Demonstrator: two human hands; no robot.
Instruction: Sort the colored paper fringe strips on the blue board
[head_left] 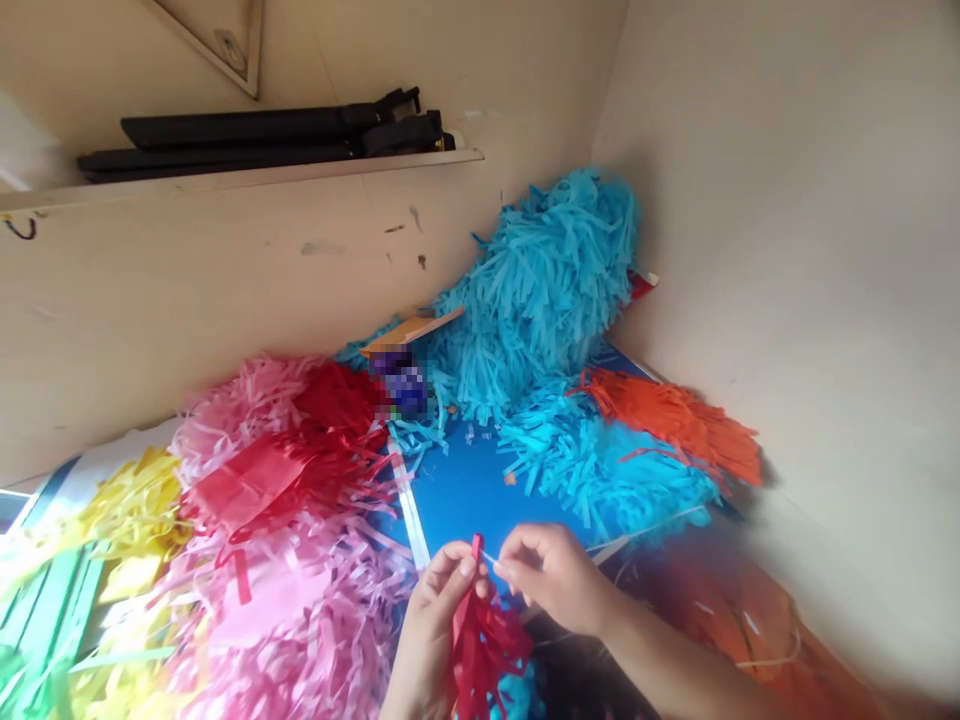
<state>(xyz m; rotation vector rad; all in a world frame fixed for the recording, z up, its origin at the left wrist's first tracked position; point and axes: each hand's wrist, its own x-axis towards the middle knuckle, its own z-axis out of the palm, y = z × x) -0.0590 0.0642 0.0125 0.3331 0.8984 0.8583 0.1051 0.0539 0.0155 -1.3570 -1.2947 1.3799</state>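
Observation:
Low in the middle of the head view, my left hand (439, 605) pinches a red paper tassel (476, 650) just under its folded top loop, and its strips hang down. My right hand (559, 580) is closed beside it, fingertips pinching a thin white string (489, 559) that reaches to the tassel's top. Whether the string passes through the loop is too small to tell. Some blue fringe (517, 690) shows beneath the red strips. Both hands are over the near edge of a blue table (472, 490).
Blue fringe (555, 290) is heaped in the corner; orange tassels (675, 420) lie right of it. Pink fringe (300, 620), red tassels (255, 480), yellow strips (139, 505) and green strips (56, 600) cover the left. A shelf (300, 172) with black items runs along the wall.

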